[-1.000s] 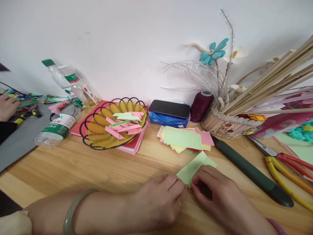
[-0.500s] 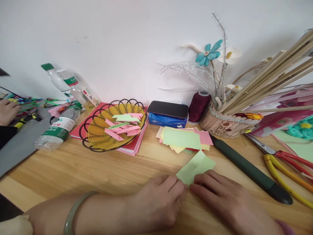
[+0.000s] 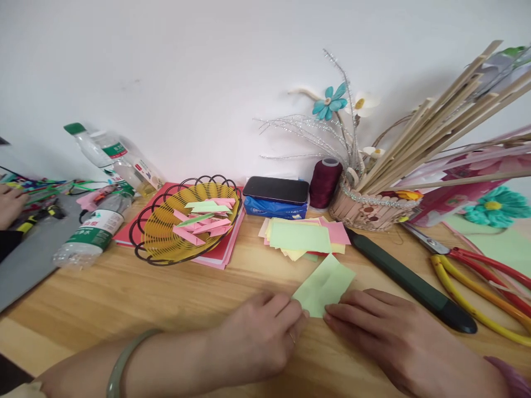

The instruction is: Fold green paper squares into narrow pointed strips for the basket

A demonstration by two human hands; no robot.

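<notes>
We pin the paper (image 3: 326, 283) flat on the tabletop (image 3: 186, 298), just in front of the stack (image 3: 301, 237), left hand (image 3: 261, 337) and right hand (image 3: 385, 337) both narrow, fingertips clamping its near edge from either side, likely so it can't slide.

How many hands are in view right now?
3. The left hand and right hand touch the green paper near the front; another person's hand is at the far left edge. None seems hidden.

Left hand (image 3: 259, 337) and right hand (image 3: 388, 337) on green paper (image 3: 324, 284), wooden table (image 3: 166, 298).
</notes>
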